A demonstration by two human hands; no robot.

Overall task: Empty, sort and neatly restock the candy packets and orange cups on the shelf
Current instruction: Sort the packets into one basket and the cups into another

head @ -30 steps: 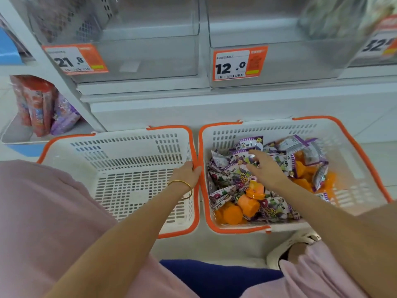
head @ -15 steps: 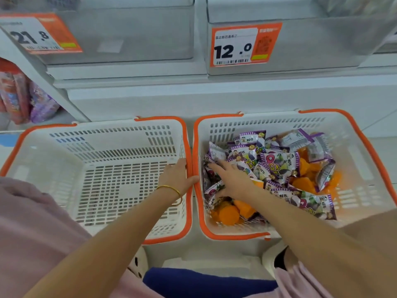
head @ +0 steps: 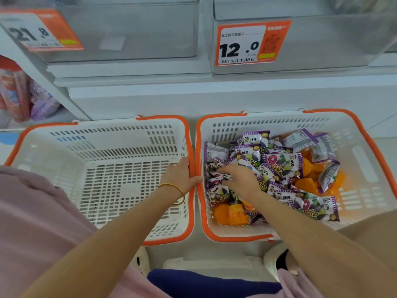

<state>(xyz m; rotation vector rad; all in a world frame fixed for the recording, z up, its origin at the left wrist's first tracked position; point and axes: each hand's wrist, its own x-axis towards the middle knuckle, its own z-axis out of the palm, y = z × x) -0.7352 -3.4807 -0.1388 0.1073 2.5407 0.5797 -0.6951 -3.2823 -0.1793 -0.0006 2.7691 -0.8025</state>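
Left grip [head: 180, 177]: clenched on the right rim of the left basket [head: 64, 160], thumb over the orange edge.
Right grip [head: 240, 179]: grasping candy packets [head: 279, 166] at the pile's left side, inside the right basket [head: 365, 164].
Baskets: two, side by side at frame centre, with open room across the left one's slotted floor.
Packets: well over a dozen, purple, heaped.
Orange cups [head: 307, 183]: several, half buried, so the count is unclear.
Shelf bins [head: 133, 29]: two clear ones along the top, each with one price tag [head: 251, 43].
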